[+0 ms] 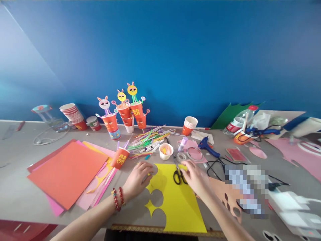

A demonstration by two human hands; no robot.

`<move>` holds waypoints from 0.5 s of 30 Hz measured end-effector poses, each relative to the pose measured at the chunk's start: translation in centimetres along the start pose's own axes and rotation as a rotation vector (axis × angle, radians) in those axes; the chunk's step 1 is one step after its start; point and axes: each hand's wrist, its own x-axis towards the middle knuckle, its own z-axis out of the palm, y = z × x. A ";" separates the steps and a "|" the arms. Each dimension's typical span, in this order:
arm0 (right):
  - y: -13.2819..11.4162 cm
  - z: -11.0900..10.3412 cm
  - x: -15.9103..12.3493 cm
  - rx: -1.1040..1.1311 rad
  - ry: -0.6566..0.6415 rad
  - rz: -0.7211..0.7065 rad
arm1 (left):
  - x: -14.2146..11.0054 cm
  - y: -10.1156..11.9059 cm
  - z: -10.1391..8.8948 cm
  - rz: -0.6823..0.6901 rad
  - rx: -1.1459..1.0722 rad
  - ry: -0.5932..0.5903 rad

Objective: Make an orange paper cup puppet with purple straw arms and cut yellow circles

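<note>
A yellow paper sheet (175, 201) with round holes cut from its left edge lies on the grey table (20, 194) in front of me. My left hand (137, 179), with a red bead bracelet on the wrist, rests palm down on the sheet's upper left corner, fingers curled. My right hand (194, 175) is at the black-handled scissors (178, 174) lying on the sheet's top edge, fingers bent beside the handles; whether it grips them I cannot tell.
A stack of orange and pink paper (67, 172) lies at left. Red cups with paper animal heads (125, 115) stand at the back, with coloured straws (150, 140), a white bowl (166, 151), a blue glue gun (208, 147) and cables at right.
</note>
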 end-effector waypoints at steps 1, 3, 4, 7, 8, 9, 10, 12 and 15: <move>-0.3 0.0 -0.7 -0.053 -0.039 0.002 | 0.0 -0.2 -0.2 -0.020 0.033 -0.004; -0.9 0.1 -1.8 -0.119 -0.118 0.014 | 0.4 -0.5 -0.3 -0.059 0.097 -0.032; -1.1 0.1 -2.1 -0.134 -0.140 0.029 | 0.8 -0.5 -0.3 -0.079 0.126 -0.056; -1.4 0.5 -2.1 -0.138 -0.155 0.085 | 2.4 -0.2 0.4 -0.125 0.168 -0.114; -1.4 0.6 -2.0 -0.133 -0.153 0.097 | 3.1 -0.1 0.7 -0.134 0.168 -0.115; -1.3 0.6 -1.9 -0.128 -0.150 0.103 | 3.7 0.0 1.0 -0.141 0.168 -0.111; -1.2 0.6 -1.8 -0.126 -0.149 0.104 | 4.3 0.0 1.3 -0.149 0.169 -0.106; -0.8 0.6 -1.9 -0.112 -0.143 0.115 | 5.3 0.0 1.8 -0.161 0.165 -0.099; -0.4 0.5 -2.7 -0.014 -0.097 0.157 | 6.2 -0.4 2.0 -0.179 0.146 -0.093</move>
